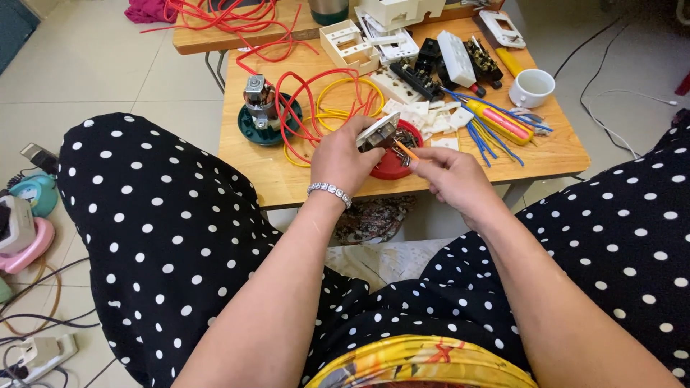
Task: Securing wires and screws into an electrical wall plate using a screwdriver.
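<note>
My left hand (343,158), with a beaded bracelet on the wrist, grips a small white switch part (376,132) above a red round lid (394,164) that holds small metal bits. My right hand (451,177) pinches a thin orange-handled screwdriver (405,150) whose tip points at that part. Both hands hover over the near edge of a low wooden table (287,179).
Red and yellow wires (320,100) coil beside a green-based metal fitting (259,108). White and black switch parts (431,65), blue wires, a yellow screwdriver (499,121) and a white cup (532,88) lie on the right. My polka-dot knees flank the table. Cables and gadgets litter the floor at left.
</note>
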